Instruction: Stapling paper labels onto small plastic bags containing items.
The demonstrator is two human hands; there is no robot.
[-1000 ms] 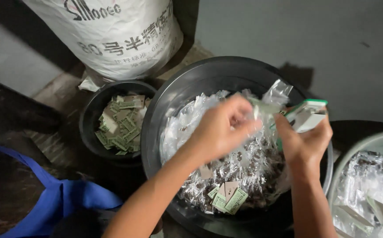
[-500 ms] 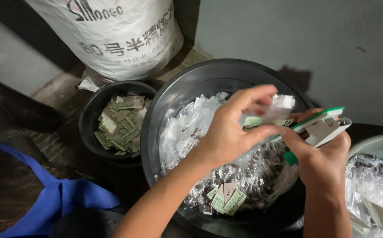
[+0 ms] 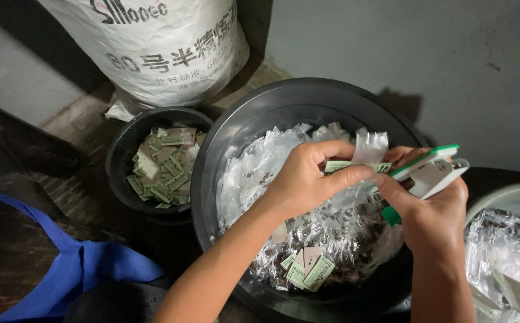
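Note:
My left hand (image 3: 307,179) pinches a small clear plastic packet (image 3: 368,148) with a green paper label (image 3: 346,167) folded at its top. My right hand (image 3: 436,209) grips a white and green stapler (image 3: 430,170), its jaws set against the label edge. Both hands hover over a large black basin (image 3: 236,125) filled with several small clear packets of dark bits, with a few loose green labels (image 3: 305,269) lying near its front.
A smaller black bowl (image 3: 122,149) of green paper labels sits to the left. Behind it stands a big white woven sack (image 3: 164,54). A pale basin (image 3: 511,197) with more clear packets is at the right edge. Blue cloth (image 3: 86,269) lies at lower left.
The hands drew together and settled over the basin. The stapler came up to the label on the packet, and the packet now stands upright between my fingers.

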